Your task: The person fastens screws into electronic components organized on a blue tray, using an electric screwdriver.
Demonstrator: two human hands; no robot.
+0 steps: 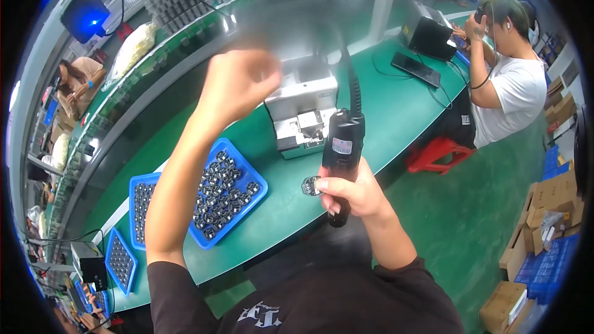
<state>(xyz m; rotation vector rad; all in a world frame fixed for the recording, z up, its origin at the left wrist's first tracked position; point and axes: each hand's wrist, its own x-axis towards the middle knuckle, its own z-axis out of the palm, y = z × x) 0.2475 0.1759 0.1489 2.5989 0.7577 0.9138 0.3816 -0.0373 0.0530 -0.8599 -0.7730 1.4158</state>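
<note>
My right hand [365, 195] is closed round the lower part of a black corded electric screwdriver [345, 130], which stands nearly upright with its cable running upward. Between the thumb and fingers of that hand is also a small round black part [310, 186] with a pale pattern. My left hand [244, 77] is raised to the left of a silver bench fixture [303, 111]; its fingers look curled but are smeared by motion, and a grey blur hides what is beside them. Below my left forearm, a blue tray [263, 193] holds many similar round black parts in a loose heap.
Two more blue trays [115, 233] with parts in rows lie to the left on the green bench [272, 226]. On the right, a co-worker [510, 80] sits near a black box [430, 34] and a dark flat device [416, 69]. A red stool [438, 153] and cardboard boxes [554, 195] stand beyond.
</note>
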